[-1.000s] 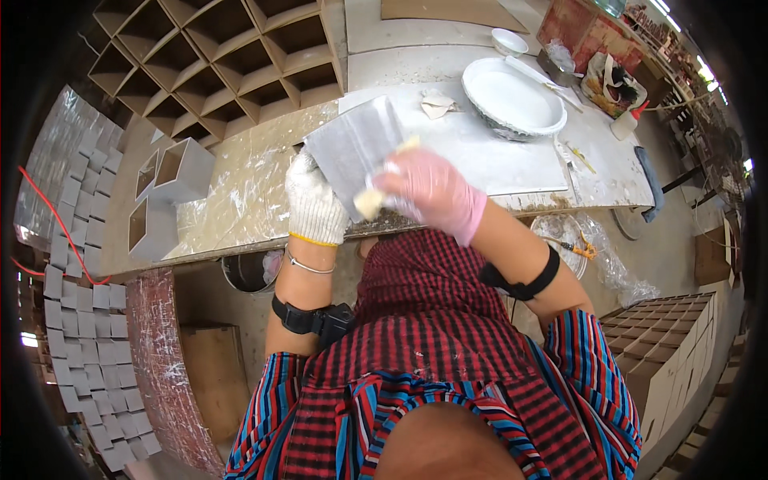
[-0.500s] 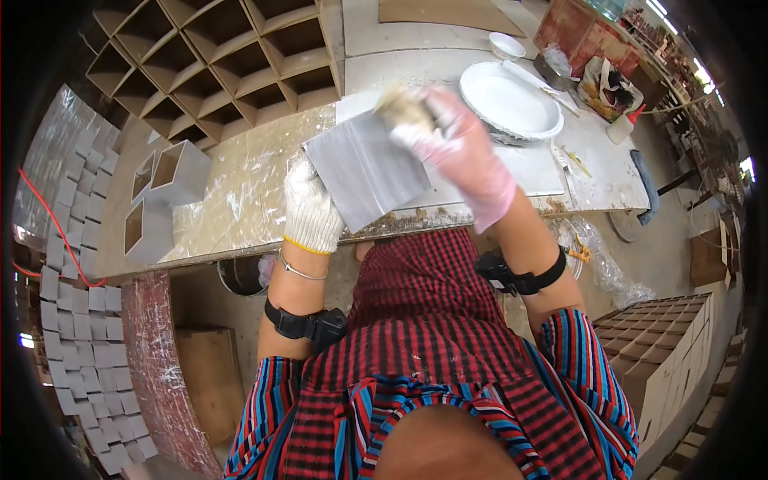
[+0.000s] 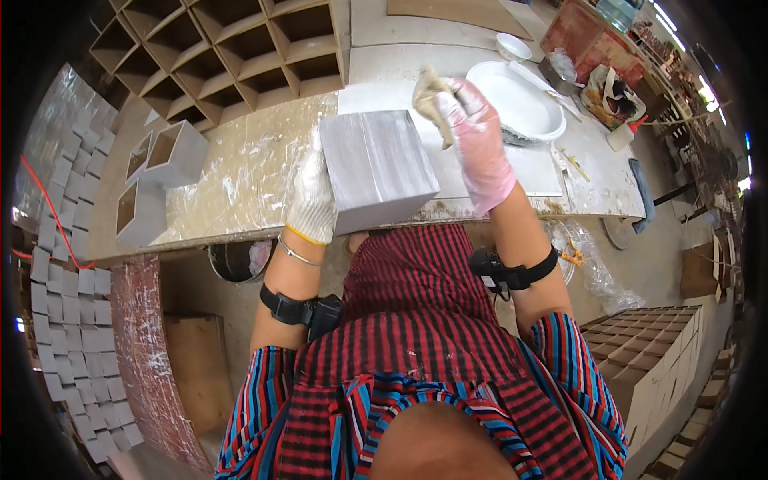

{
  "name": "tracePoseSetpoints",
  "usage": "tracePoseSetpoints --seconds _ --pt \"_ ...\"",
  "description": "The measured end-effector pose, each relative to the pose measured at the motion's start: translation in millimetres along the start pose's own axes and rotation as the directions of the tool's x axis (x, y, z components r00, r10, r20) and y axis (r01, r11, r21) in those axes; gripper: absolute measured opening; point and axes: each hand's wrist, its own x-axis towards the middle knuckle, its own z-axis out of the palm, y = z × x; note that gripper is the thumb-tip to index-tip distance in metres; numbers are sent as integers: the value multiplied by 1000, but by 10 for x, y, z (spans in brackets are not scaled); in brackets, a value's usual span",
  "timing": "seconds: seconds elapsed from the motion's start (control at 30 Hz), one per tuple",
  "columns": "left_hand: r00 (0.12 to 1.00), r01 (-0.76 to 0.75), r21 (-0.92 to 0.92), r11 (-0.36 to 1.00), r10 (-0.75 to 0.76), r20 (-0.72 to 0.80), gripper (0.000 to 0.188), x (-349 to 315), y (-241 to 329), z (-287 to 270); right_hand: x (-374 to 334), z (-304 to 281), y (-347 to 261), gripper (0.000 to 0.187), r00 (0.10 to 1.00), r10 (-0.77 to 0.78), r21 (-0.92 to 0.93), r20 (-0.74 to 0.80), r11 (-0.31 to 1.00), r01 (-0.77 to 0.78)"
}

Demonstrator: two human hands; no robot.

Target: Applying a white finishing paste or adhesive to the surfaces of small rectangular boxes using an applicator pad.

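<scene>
My left hand (image 3: 310, 188), in a white knitted glove with a yellow cuff, grips a grey-painted box (image 3: 376, 160) by its left side over the table's front edge. Streaks of white run across the box's upper face. My right hand (image 3: 478, 148), in a pink rubber glove smeared with white, pinches a beige rag (image 3: 433, 100). The rag is held just to the right of the box, apart from it. Beyond that hand stands a round white basin (image 3: 516, 100) with white paint inside.
A brown compartment rack (image 3: 232, 48) stands at the far left of the worktable (image 3: 264, 152). Several grey open boxes (image 3: 176, 152) sit at the table's left end. A small white bowl (image 3: 513, 46) and a bottle with a red tip (image 3: 620, 138) are beyond the basin.
My right hand with the rag has lifted off the box and moved right. The box has turned in my left hand, so its front side shows below the upper face.
</scene>
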Motion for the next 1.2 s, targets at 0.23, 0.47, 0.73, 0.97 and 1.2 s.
tracePoseSetpoints --seconds 0.23,0.47,0.73,0.97,1.2 --pt "995 95 -62 994 -93 33 50 32 -29 -141 9 -57 -11 19 878 -317 -523 360 710 471" --pt "982 4 92 996 -21 187 54 165 -152 -270 -168 109 -96 31 672 -234 -507 703 498 704" --pt "997 33 50 998 -37 71 50 27 -144 -244 260 -39 -44 29 910 -33 -786 414 491 375" --pt "956 191 -147 971 -150 250 50 148 -175 -377 -161 179 -124 32 649 -185 -499 738 498 709" --pt "962 123 77 989 -138 237 44 219 -157 -377 104 128 26 37 596 -258 -539 760 262 800"
